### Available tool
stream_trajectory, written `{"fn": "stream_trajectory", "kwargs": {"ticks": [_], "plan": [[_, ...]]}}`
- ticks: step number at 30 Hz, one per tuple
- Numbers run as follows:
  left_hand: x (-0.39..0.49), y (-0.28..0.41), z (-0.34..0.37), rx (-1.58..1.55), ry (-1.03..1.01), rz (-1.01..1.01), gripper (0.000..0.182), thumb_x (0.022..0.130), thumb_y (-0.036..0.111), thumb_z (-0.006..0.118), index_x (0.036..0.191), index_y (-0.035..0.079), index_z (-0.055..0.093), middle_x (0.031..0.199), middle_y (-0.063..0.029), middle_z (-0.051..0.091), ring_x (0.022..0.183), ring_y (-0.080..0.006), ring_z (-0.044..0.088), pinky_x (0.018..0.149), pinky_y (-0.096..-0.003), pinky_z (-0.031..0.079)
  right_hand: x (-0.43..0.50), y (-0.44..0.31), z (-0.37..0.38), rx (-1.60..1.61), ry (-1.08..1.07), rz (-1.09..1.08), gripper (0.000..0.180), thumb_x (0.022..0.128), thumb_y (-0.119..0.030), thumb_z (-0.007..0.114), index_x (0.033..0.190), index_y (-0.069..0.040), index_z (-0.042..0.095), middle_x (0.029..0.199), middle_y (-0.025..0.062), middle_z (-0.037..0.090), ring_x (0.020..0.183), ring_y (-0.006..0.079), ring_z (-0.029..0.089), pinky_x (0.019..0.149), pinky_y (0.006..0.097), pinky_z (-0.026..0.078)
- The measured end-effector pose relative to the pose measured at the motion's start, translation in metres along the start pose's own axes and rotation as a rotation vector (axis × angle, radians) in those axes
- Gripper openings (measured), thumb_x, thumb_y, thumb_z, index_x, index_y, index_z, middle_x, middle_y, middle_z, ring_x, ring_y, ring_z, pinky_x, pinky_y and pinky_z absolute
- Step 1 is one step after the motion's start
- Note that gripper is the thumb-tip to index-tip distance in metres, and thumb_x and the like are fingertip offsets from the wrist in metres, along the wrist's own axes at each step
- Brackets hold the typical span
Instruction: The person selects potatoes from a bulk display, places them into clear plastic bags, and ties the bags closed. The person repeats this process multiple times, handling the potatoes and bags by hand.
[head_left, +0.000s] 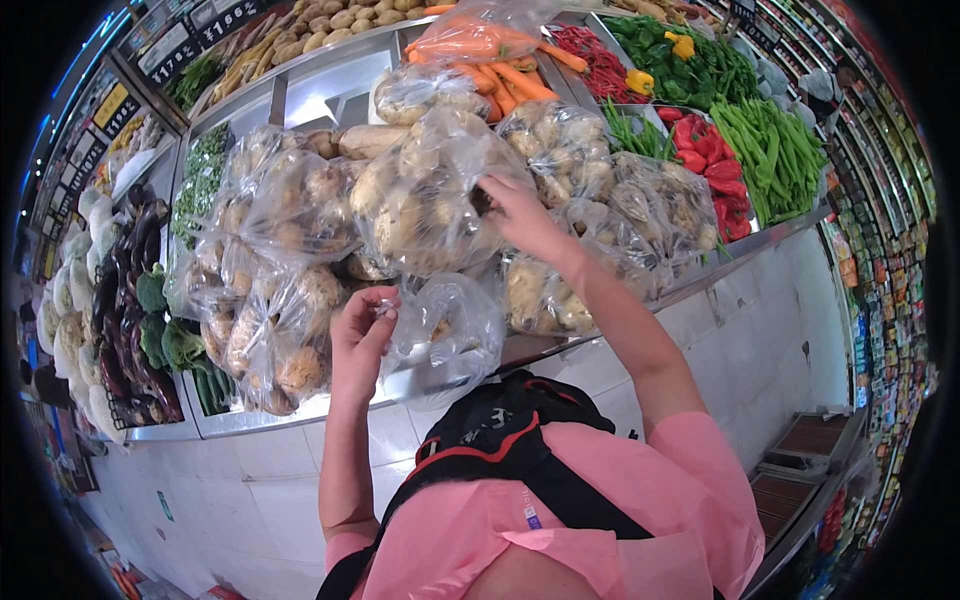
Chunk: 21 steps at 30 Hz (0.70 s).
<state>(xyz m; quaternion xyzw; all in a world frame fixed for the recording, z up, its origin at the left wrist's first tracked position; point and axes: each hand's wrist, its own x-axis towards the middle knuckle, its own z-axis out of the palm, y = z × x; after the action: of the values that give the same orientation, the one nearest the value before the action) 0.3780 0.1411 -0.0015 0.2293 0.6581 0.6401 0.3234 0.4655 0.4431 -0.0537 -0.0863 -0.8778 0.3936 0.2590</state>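
My left hand (365, 337) pinches a bunched piece of clear plastic between thumb and fingers. Beside it a mostly slack clear plastic bag (465, 322) hangs over the counter's front edge, with a small brownish piece showing through. My right hand (521, 217) is at the right side of a large clear bag of potatoes (409, 217). Its fingertips are partly hidden against a dark patch there, so whether they grip anything is unclear. More bagged potatoes (274, 210) lie to the left, and another potato bag (555, 292) sits below my right forearm.
Carrots (517, 82) lie behind the bags. Red peppers (709, 157) and long green peppers (769, 157) are on the right. Eggplants (127, 300) and broccoli (180, 345) are on the left. A black bag (517, 420) is strapped across my front, against the metal counter edge (262, 426).
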Motion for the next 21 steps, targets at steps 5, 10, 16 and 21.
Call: {"fn": "stream_trajectory", "kwargs": {"ticks": [5,10,16,21], "plan": [[0.011,-0.004,0.007,0.064,-0.008,-0.002,0.020,0.091,0.015,0.060,0.110,0.009,0.062,0.084,0.0074,0.054,0.066,-0.0016,0.041,0.054,-0.0182,0.029,0.024,-0.001,0.016,-0.254,-0.115,-0.021,0.036,0.069,-0.003,0.062,0.104,-0.004,0.055,0.104,0.0170,0.058,0.103,0.0387,0.056,0.086,0.0454,0.046],[0.017,-0.008,0.008,0.089,-0.013,0.025,0.021,0.092,0.015,0.059,0.111,0.007,0.061,0.092,0.0025,0.061,0.064,-0.0022,0.043,0.053,-0.0182,0.032,0.010,-0.017,0.005,-0.556,-0.153,-0.034,0.059,0.066,-0.017,0.075,0.116,-0.006,0.047,0.107,0.0123,0.054,0.101,0.0323,0.059,0.076,0.0434,0.052],[0.019,-0.023,0.008,0.089,-0.049,-0.010,0.016,0.093,0.013,0.059,0.107,0.006,0.061,0.092,0.0023,0.061,0.061,-0.0019,0.041,0.052,-0.0180,0.032,-0.016,-0.025,0.017,-0.405,-0.056,-0.011,0.055,0.066,-0.022,0.076,0.114,-0.008,0.051,0.107,0.0092,0.057,0.101,0.0293,0.060,0.078,0.0397,0.052],[0.029,-0.029,0.013,0.081,-0.114,-0.019,0.016,0.094,0.013,0.058,0.107,0.006,0.061,0.091,0.0026,0.061,0.059,-0.0011,0.039,0.050,-0.0178,0.030,-0.011,-0.014,0.035,-0.087,-0.137,-0.242,0.039,0.066,-0.017,0.072,0.102,-0.013,0.058,0.101,0.0041,0.061,0.098,0.0271,0.059,0.080,0.0376,0.050]]}}
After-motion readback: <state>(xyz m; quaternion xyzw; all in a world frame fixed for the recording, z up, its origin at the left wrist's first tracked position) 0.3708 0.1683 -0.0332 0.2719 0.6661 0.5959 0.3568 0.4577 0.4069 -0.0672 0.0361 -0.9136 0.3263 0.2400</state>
